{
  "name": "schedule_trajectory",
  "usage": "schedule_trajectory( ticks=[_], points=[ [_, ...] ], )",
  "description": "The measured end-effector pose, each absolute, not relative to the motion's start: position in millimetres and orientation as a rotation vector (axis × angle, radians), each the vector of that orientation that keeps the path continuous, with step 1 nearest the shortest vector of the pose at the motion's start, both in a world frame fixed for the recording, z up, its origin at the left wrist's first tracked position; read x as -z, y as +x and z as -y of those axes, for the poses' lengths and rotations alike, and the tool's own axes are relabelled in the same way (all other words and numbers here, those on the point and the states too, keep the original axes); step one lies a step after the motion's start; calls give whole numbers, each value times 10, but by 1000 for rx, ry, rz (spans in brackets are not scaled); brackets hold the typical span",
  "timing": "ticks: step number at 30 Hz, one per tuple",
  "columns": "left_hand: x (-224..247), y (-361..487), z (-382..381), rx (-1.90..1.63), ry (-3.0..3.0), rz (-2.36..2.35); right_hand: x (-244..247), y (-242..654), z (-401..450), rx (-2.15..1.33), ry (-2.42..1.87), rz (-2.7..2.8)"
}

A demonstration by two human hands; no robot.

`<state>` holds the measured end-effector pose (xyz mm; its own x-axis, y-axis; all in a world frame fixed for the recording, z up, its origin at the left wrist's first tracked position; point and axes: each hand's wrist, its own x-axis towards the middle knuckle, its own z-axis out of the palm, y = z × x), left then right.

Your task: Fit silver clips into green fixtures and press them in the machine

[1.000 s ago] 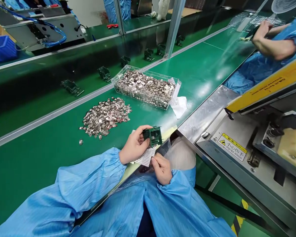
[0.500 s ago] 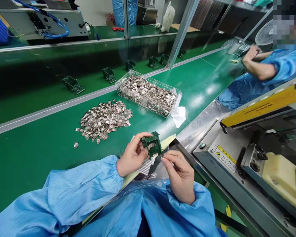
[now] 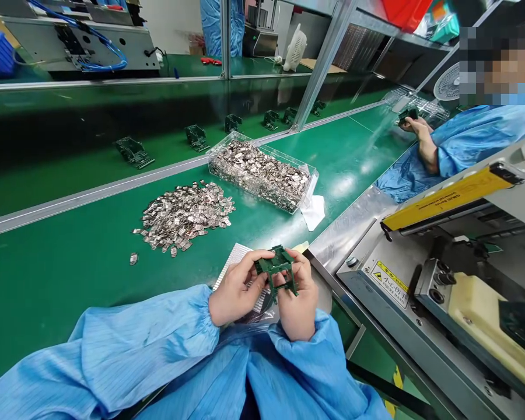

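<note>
Head view, the only one: left grip [image 3: 237, 290] is closing on the left side of a green board frame [image 3: 279, 261], thumb below, fingers along the top edge. Right grip [image 3: 300, 302] is clasping the same frame from the right, so the part is sitting between the two hands, raised in front of the body.

Change: half a second ago the right grip was pinching at the frame's lower right corner with the hand held off; now it's wrapping the right side, and the frame is showing a different face. My read: the frame is getting support from both sides, and both hands are being tied up with it, so nothing is being picked from the loose stock. Can't tell if the right fingertips are also pinching a small metal piece; the frame and fingers are hiding that.

Around the grips: a gridded sheet [image 3: 233, 263] is lying just beside and under the left one. Beyond it on the bench [image 3: 70, 277], a pile of metal pieces [image 3: 186, 217] is spreading, forward and left. Straight ahead, a clear tray [image 3: 311, 184] is holding more of them, with white paper [image 3: 314, 213] lying at its near right corner. Right of the grips, a machine with a yellow bar [image 3: 455, 199] is standing.
</note>
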<state>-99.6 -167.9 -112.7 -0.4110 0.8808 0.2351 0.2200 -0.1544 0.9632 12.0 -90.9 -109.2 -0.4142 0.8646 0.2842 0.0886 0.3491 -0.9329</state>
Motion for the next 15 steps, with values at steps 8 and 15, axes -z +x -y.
schedule_trajectory(
  ticks=[8,15],
  points=[
    [1006,-975,1746,-1546,1184,-1505,1045,410,719,-1647,-616,1665],
    [428,-793,1519,-935,1549,-1302,681,1340,558,-1294,-358,2020]
  ],
)
